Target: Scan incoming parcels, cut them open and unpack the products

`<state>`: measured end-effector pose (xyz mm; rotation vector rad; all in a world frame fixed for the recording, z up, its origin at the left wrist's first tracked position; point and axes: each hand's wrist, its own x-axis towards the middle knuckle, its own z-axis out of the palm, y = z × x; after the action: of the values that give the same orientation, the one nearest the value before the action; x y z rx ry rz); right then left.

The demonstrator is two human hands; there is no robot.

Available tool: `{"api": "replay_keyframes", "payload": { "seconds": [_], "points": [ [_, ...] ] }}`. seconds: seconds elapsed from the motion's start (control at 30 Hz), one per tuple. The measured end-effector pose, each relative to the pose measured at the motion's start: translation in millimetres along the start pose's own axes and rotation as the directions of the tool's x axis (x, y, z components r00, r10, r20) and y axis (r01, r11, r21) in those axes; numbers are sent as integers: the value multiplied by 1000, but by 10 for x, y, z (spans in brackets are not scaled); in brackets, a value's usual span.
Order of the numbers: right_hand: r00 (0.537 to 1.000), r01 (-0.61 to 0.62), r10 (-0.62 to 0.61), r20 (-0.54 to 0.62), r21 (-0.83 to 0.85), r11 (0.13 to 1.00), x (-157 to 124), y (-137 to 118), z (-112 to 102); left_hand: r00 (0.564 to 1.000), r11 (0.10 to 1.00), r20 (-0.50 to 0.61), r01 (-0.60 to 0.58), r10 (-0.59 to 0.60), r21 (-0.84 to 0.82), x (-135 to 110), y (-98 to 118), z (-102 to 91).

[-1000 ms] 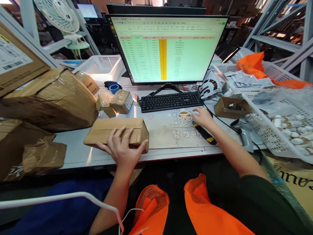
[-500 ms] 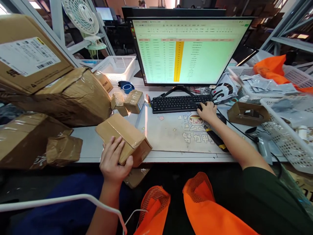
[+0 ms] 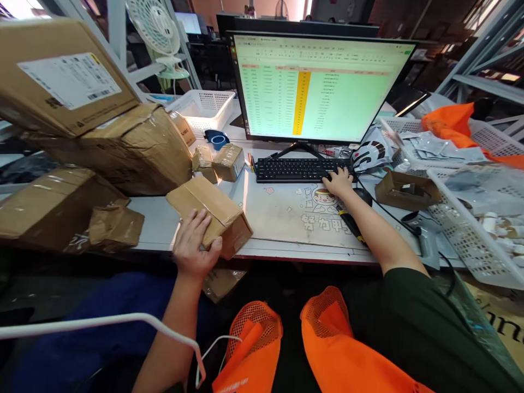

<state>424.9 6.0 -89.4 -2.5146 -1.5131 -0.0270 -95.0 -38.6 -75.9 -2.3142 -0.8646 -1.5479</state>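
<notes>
My left hand (image 3: 195, 243) rests on a taped cardboard box (image 3: 204, 210) at the desk's front edge, fingers over its top and thumb along its near side. The box sits at an angle on the desk. At the right end of the black keyboard (image 3: 292, 170), my right hand (image 3: 339, 181) lies with its fingers spread over the number keys, holding nothing. Behind the keyboard a monitor (image 3: 344, 98) displays a spreadsheet with one orange column. A black mouse (image 3: 363, 196) and a black-and-yellow cutter (image 3: 350, 222) lie beside my right forearm.
Large cartons (image 3: 139, 147) are stacked at the left, with two small boxes (image 3: 229, 162) and a blue tape roll (image 3: 218, 140) nearby. White baskets (image 3: 470, 234) and an open carton (image 3: 405, 188) stand at the right. A white cable-like arm (image 3: 135, 317) crosses the lower left.
The view has shifted slightly. My right hand's fingers have spread a little over the number keys. My left hand stays on the box.
</notes>
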Motion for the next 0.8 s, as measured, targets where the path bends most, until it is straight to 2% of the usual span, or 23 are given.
{"api": "replay_keyframes", "payload": {
  "seconds": [0.17,0.33,0.43,0.5,0.63,0.73,0.8],
  "points": [
    [999,1,-1,37,-12,1000,-6,22,-72,999,999,27,-42,41,10,-30,-72,-73],
    [997,35,-33,-64,30,999,-297,286,-117,999,1000,29,-28,27,11,-50,-115,-55],
    [999,40,-41,32,11,999,-476,385,-106,1000,1000,13,0,0,12,-49,-100,23],
    [996,43,-43,76,1,999,-514,366,-81,1000,1000,-18,6,-6,-1,-44,-85,84],
    [1000,18,-18,13,7,1000,-367,191,-57,997,999,-80,-17,14,-33,-42,-78,142],
    [999,28,-28,18,0,1000,-282,73,-145,998,999,-63,-15,13,-33,-69,-104,94],
    [999,47,-47,8,-4,999,-379,62,-248,999,1000,-36,19,-19,-15,-102,-136,34]
  ]
}}
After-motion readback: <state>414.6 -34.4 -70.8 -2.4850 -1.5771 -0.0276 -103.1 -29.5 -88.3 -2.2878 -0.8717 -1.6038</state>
